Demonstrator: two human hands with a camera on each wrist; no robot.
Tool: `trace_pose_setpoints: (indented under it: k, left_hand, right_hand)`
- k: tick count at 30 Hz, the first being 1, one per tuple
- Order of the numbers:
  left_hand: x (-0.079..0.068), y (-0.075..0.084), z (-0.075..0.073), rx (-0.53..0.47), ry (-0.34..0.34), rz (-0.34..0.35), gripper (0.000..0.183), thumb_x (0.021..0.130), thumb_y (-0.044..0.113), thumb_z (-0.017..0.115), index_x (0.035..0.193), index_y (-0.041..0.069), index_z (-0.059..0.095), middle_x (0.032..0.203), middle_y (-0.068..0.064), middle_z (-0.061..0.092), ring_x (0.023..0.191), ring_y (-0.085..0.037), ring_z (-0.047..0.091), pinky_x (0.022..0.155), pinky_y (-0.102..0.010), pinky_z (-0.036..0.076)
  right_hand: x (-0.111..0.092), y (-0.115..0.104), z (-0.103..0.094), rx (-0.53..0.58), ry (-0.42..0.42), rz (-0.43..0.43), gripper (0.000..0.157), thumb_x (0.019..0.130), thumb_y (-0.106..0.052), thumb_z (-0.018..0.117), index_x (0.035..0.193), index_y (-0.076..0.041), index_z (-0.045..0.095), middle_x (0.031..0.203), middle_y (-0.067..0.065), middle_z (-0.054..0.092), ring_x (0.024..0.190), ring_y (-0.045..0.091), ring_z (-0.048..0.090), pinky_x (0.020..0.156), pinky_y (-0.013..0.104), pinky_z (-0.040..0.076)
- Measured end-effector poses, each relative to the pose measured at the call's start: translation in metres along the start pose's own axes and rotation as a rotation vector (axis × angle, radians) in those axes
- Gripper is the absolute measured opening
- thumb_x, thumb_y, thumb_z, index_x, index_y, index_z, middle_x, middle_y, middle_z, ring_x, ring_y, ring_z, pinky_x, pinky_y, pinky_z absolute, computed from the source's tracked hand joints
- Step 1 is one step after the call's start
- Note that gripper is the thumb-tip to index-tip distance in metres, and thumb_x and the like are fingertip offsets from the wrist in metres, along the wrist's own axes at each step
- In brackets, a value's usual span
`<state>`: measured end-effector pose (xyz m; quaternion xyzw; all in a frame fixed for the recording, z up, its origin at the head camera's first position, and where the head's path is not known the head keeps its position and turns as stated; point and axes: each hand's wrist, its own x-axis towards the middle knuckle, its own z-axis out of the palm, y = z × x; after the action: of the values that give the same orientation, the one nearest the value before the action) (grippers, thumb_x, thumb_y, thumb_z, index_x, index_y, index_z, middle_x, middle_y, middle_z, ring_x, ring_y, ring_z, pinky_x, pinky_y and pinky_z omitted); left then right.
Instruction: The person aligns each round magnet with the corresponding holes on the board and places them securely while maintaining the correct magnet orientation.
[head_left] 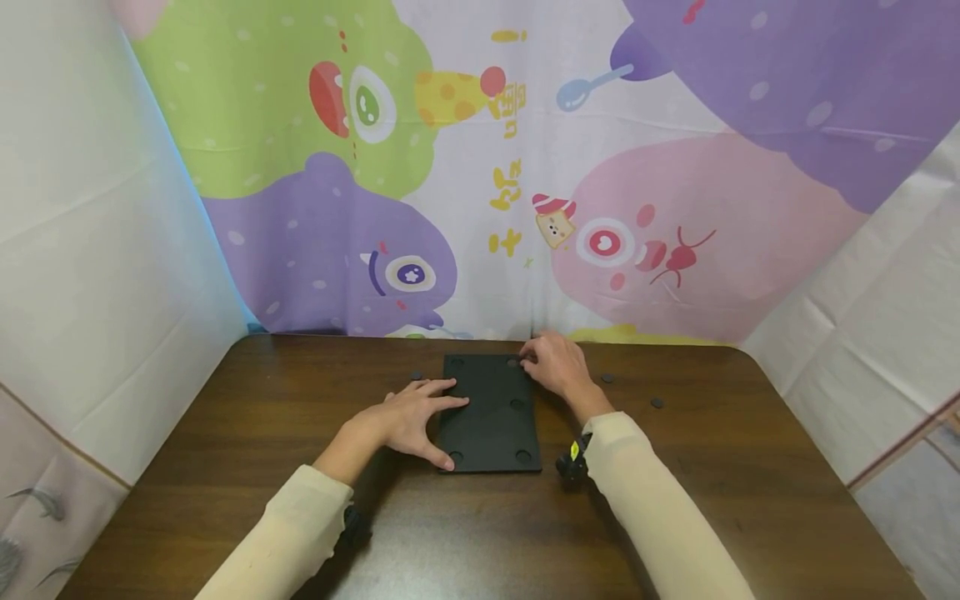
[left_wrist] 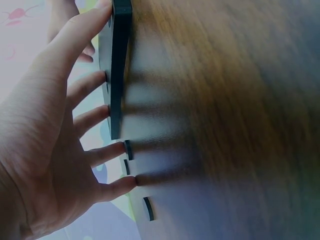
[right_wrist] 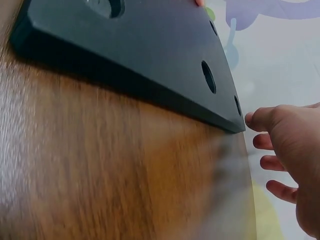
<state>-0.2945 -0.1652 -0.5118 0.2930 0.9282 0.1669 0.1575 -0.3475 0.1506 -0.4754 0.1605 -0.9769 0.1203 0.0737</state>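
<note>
We observe a brown wooden table (head_left: pixel 420 542), bordered at its far edge by a cartoon-printed backdrop (head_left: pixel 487 287) and flanked by pale side panels (head_left: pixel 75 208). To the right of the work area, we locate a near dark disc (head_left: pixel 657 403) and a far dark disc (head_left: pixel 607 378), set apart from each other; another disc (head_left: pixel 417 377) lies just left of the far end of the board. In the left wrist view we count three small dark pieces (left_wrist: pixel 148 208) on the table near the outer fingertips. The left hand (head_left: pixel 408 419) covers part of the board's left side, so we cannot inspect that stretch fully. The black board (head_left: pixel 487 425) lies flat between the two hands — long sides running away from the person — and shows round recesses (head_left: pixel 523 457) at its corners and along its right edge. The left hand is spread, its thumb at the near left corner and two fingertips on the upper surface. The right hand (head_left: pixel 557 365) is at the far right corner, fingers bent, fingertips beside the recess there — we cannot tell whether they pinch anything. The hands are apart.
</note>
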Motion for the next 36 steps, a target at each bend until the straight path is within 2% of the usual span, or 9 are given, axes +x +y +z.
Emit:
trace_pose_setpoints:
  k: [6, 10, 16, 19, 24, 31, 36]
  left_hand:
    - [0.005, -0.007, 0.004, 0.021, 0.001, 0.003, 0.119, 0.070, 0.093, 0.085, 0.173, 0.049, 0.042, 0.192, 0.001, 0.020, 0.173, -0.056, 0.022, 0.120, -0.097, 0.025]
    - [0.004, -0.003, 0.002, 0.010, 0.003, 0.004, 0.119, 0.071, 0.092, 0.085, 0.172, 0.048, 0.043, 0.192, 0.000, 0.021, 0.174, -0.057, 0.021, 0.121, -0.097, 0.023]
    - [-0.001, 0.006, -0.004, 0.007, 0.000, 0.028, 0.116, 0.075, 0.087, 0.087, 0.173, 0.041, 0.045, 0.190, -0.007, 0.023, 0.169, -0.064, 0.024, 0.115, -0.101, 0.024]
    - [-0.002, 0.007, -0.005, -0.001, -0.001, 0.020, 0.118, 0.073, 0.086, 0.089, 0.173, 0.042, 0.045, 0.191, -0.005, 0.022, 0.171, -0.061, 0.022, 0.117, -0.100, 0.023]
    - [-0.001, 0.002, -0.001, -0.004, 0.007, 0.009, 0.117, 0.073, 0.087, 0.088, 0.172, 0.044, 0.045, 0.191, -0.002, 0.021, 0.173, -0.059, 0.021, 0.119, -0.099, 0.023]
    - [-0.007, 0.013, -0.008, -0.012, 0.000, 0.031, 0.117, 0.075, 0.082, 0.090, 0.173, 0.039, 0.045, 0.190, -0.008, 0.023, 0.169, -0.064, 0.024, 0.115, -0.100, 0.024]
    - [-0.003, 0.003, -0.002, 0.012, 0.015, 0.030, 0.118, 0.073, 0.088, 0.088, 0.173, 0.044, 0.044, 0.190, -0.004, 0.023, 0.170, -0.061, 0.026, 0.116, -0.099, 0.027]
  right_hand:
    - [-0.003, 0.008, 0.000, 0.005, 0.007, 0.001, 0.020, 0.105, -0.024, 0.081, 0.123, -0.016, 0.088, 0.127, 0.007, 0.081, 0.119, 0.030, 0.076, 0.096, 0.051, 0.066]
    - [-0.005, 0.012, 0.001, 0.002, 0.022, 0.004, 0.019, 0.104, -0.025, 0.083, 0.121, -0.018, 0.088, 0.126, 0.007, 0.081, 0.118, 0.030, 0.077, 0.095, 0.051, 0.066]
    - [-0.008, 0.017, 0.000, -0.005, 0.031, 0.009, 0.019, 0.103, -0.025, 0.084, 0.120, -0.018, 0.088, 0.119, 0.006, 0.079, 0.112, 0.029, 0.077, 0.092, 0.050, 0.066]
    - [-0.010, 0.019, -0.001, -0.007, 0.031, 0.006, 0.019, 0.103, -0.024, 0.084, 0.120, -0.017, 0.088, 0.117, 0.006, 0.079, 0.109, 0.029, 0.076, 0.091, 0.050, 0.066]
    - [-0.014, 0.024, -0.002, -0.008, 0.039, 0.004, 0.019, 0.103, -0.023, 0.083, 0.121, -0.016, 0.087, 0.119, 0.005, 0.081, 0.112, 0.030, 0.077, 0.092, 0.050, 0.066]
    - [-0.018, 0.032, -0.006, -0.010, 0.047, 0.016, 0.019, 0.103, -0.022, 0.083, 0.120, -0.015, 0.087, 0.123, 0.007, 0.082, 0.118, 0.032, 0.077, 0.096, 0.053, 0.065]
    - [-0.020, 0.038, -0.007, -0.021, 0.035, 0.026, 0.019, 0.103, -0.023, 0.082, 0.121, -0.016, 0.087, 0.126, 0.007, 0.081, 0.120, 0.032, 0.076, 0.096, 0.054, 0.065]
